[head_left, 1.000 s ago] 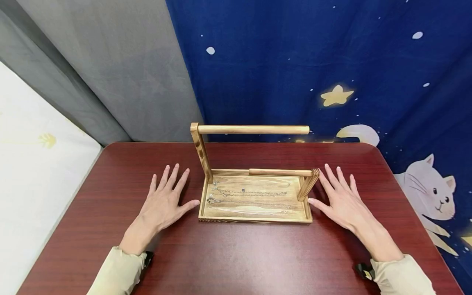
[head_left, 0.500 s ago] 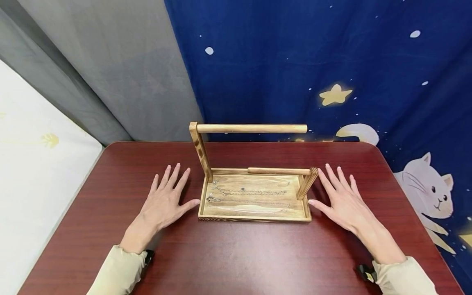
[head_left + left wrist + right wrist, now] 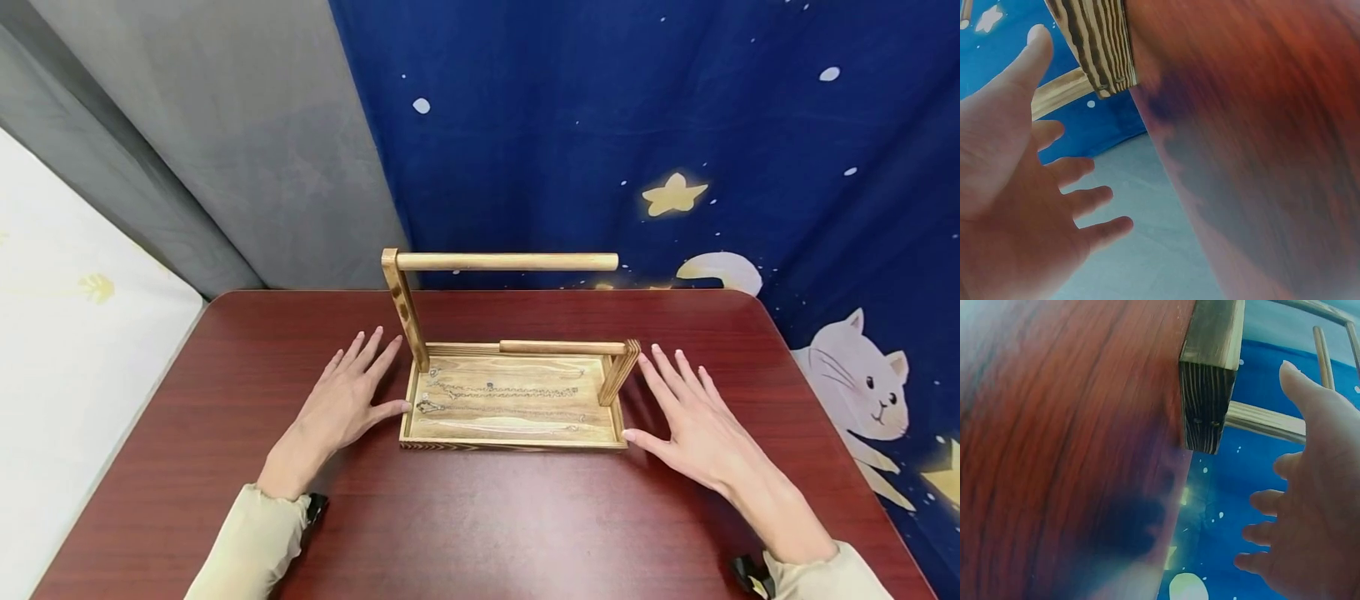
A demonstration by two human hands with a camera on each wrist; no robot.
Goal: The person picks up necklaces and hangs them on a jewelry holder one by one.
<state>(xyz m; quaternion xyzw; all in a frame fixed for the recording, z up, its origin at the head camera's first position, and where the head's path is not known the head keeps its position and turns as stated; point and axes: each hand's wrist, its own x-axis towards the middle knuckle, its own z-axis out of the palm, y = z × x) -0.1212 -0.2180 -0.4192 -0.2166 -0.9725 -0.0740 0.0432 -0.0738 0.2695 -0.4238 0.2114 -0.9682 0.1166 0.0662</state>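
Note:
A wooden jewellery stand (image 3: pixel 517 445) sits on the table, a shallow tray with two posts and bars. Several thin necklaces lie stretched out inside it, among them a chain necklace (image 3: pixel 525 392) and a pale one (image 3: pixel 495 427). My left hand (image 3: pixel 337 408) is beside the tray's left end, fingers spread and thumb tip at the rim. At the right end my right hand (image 3: pixel 697 433) has its thumb tip by the front corner. Both wrist views show the left palm (image 3: pixel 1016 212) and right palm (image 3: pixel 1316 506) with nothing in them, near the stand's ends.
The tall post (image 3: pixel 407 310) at the left carries a long bar (image 3: pixel 510 262). A short post (image 3: pixel 620 373) at the right carries a lower bar (image 3: pixel 562 347). Behind the dark red table (image 3: pixel 480 525) hang a grey curtain (image 3: pixel 247 142) and a blue one (image 3: pixel 570 150).
My left hand has shifted and turned slightly right, its fingers closer to the tray's left end. The right hand has moved only a little. The stand stays in place as the view drifts slightly.

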